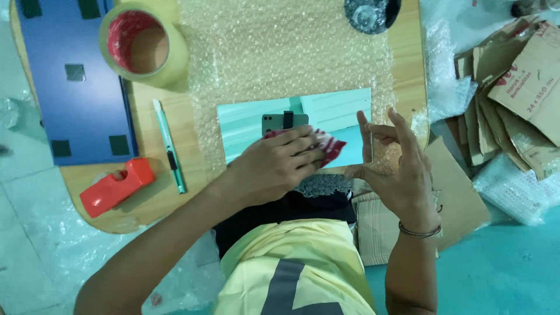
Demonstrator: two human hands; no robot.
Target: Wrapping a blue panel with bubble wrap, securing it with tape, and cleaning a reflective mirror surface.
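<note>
A rectangular mirror point(332, 114) lies on a sheet of bubble wrap point(280, 52) on the wooden table point(151, 192). My left hand point(274, 166) presses a red and white cloth point(329, 146) onto the mirror's near edge. My right hand point(396, 169) holds the mirror's right edge between thumb and spread fingers. The mirror reflects a phone-like device.
A big roll of clear tape point(143, 44) stands at the back left beside a blue board point(76, 76). A green utility knife point(169, 146) and a red tape dispenser point(116, 185) lie at the left. Cardboard pieces point(513, 99) pile up at the right. A dark round object point(370, 14) sits at the far edge.
</note>
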